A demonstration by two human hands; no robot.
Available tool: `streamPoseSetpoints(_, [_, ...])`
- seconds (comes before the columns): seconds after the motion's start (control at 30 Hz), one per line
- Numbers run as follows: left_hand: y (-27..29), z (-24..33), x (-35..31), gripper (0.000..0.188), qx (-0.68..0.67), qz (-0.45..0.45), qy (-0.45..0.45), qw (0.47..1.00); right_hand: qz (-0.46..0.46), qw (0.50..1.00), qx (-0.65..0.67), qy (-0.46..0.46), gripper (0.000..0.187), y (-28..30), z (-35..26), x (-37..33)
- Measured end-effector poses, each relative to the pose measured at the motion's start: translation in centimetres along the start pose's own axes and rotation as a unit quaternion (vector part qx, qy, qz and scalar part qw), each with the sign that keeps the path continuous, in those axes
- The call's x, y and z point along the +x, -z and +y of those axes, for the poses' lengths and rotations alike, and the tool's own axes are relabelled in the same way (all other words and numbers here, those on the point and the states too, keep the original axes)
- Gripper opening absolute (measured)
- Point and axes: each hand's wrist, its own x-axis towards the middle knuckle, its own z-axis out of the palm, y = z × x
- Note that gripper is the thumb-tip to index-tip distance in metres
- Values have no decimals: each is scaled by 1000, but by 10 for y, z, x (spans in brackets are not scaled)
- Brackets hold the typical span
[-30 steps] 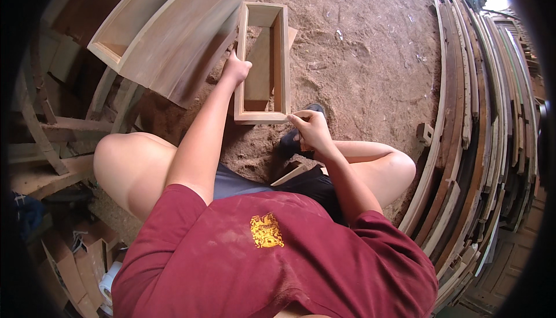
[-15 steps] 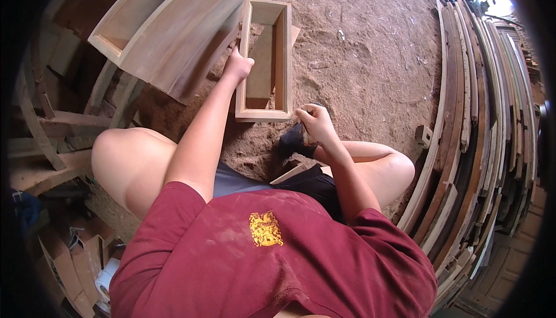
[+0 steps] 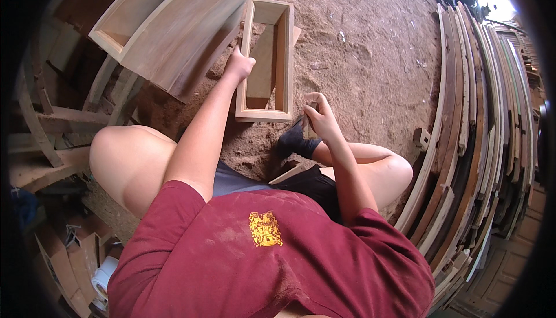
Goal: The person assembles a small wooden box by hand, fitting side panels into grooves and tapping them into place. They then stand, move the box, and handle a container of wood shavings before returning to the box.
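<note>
A long, narrow box of pale wood (image 3: 288, 57) stands before me, its open side facing up. My left hand (image 3: 239, 64) is closed on the box's left wall, its fingers partly hidden behind the wood. Just off the near right corner of the box is my right hand (image 3: 320, 120). Its index finger is bent, and its thumb presses toward the fingers around something small and greyish that I cannot make out. Inside the box a flat wooden board (image 3: 262, 69) shows, and a corner of wood sticks out beyond the right wall.
Larger wooden drawer-like pieces (image 3: 174, 34) lean at the upper left. Long planks (image 3: 457, 121) are stacked along the right. Sandy, dusty ground (image 3: 370, 57) lies between. My bent legs frame the near side, and a wooden rack (image 3: 58, 162) stands left of my knee.
My right hand has moved a little right, away from the box's near corner, and its index finger has lifted. My left hand and the box have hardly shifted.
</note>
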Motion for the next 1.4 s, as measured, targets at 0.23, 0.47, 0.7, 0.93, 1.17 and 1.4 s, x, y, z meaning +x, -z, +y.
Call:
streamPoseSetpoints(0.23, [2,-1,-1,79,13,6,20,1000,-6,993,107,-48,8,-10,-34,-10])
streamPoseSetpoints(0.47, [1,-3,1,77,-11,-10,23,1000,-9,992,-123,29,15,-25,-31,-16])
streamPoseSetpoints(0.7, [1,-20,12,75,-44,-31,0,999,29,984,-145,99,17,-41,-22,-21])
streamPoseSetpoints(0.93, [0,-10,7,75,-28,-29,7,999,79,972,-194,108,19,-40,-18,-9])
streamPoseSetpoints(1.17, [0,-19,12,75,-27,-7,-1,1000,42,992,-100,67,17,-45,-8,-15])
streamPoseSetpoints(1.4, [0,-13,8,75,-44,-27,-6,999,101,966,-198,135,20,-52,-4,2])
